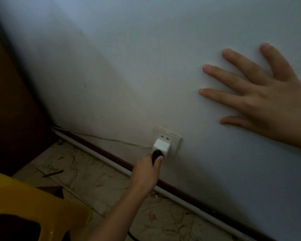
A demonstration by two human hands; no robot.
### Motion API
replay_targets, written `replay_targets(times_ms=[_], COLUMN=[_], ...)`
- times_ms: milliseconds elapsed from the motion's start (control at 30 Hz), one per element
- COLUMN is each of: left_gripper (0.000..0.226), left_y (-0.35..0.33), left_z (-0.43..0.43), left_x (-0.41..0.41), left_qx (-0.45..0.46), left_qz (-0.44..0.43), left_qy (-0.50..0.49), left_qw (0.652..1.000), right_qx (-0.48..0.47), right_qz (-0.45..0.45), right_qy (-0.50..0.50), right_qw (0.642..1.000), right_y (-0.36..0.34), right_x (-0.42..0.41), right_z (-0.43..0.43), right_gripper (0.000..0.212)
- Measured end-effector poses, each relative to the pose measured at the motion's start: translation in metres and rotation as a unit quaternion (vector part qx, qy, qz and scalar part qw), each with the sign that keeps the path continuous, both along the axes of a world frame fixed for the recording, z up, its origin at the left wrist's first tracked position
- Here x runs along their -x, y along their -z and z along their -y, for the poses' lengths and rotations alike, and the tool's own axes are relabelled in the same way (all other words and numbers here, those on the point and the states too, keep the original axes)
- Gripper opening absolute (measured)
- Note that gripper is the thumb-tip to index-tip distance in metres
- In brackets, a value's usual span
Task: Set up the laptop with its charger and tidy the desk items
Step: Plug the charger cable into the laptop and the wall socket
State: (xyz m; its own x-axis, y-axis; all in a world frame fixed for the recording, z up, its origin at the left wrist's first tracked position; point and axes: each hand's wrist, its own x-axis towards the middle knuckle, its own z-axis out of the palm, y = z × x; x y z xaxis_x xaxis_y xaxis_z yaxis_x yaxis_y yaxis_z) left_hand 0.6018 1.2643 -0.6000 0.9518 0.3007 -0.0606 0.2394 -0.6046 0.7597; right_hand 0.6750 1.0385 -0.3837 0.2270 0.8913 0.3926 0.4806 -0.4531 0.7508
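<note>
Head view, looking down at the base of a wall.

Finding one: my left hand [145, 173] reaches to the wall socket [175, 137], its fingers [159, 161] curled round a black plug [157, 153]. The plug's nose meets the face of a white adapter [162, 145], which sits in the lower part of the socket plate. The two-pin outlet above it is free. Whether the plug is fully seated I cannot tell, since my fingers cover the joint.

Finding two: my right hand [268, 101] lies flat on the wall [137, 58], well apart from the socket. Its fingers are straight and spread and hold nothing. I judge it a brace.

Finding three: a dark cable [131, 237] shows at the bottom edge beneath my left forearm. It is probably the charger lead, though its run to the plug is hidden. A thin pale wire [111, 140] runs above the skirting [101, 151] to the socket. A yellow stool [33, 206] stands at lower left on the marbled floor [94, 180].

Progress, as a judgement: the mains end of the charger is at or near connection. The laptop and its surface are out of view, so joining the lead to the laptop and tidying the items must be counted as outstanding.
</note>
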Motion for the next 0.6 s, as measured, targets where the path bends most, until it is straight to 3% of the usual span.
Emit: replay_targets(times_ms=[433, 600], left_gripper=[0.031, 0.034], left_y=[-0.004, -0.014], left_z=[-0.002, -0.003], left_x=[0.002, 0.002], left_qx=[-0.034, -0.053], left_qz=[-0.001, -0.038], left_qy=[0.016, 0.018], left_qw=[0.999, 0.998], right_qx=[0.003, 0.001], right_qz=[0.004, -0.009], right_qy=[0.010, 0.005], right_qw=[1.000, 1.000], right_y=[0.001, -0.002], right_x=[0.000, 0.003], right_z=[0.000, -0.001], right_gripper=[0.074, 0.081])
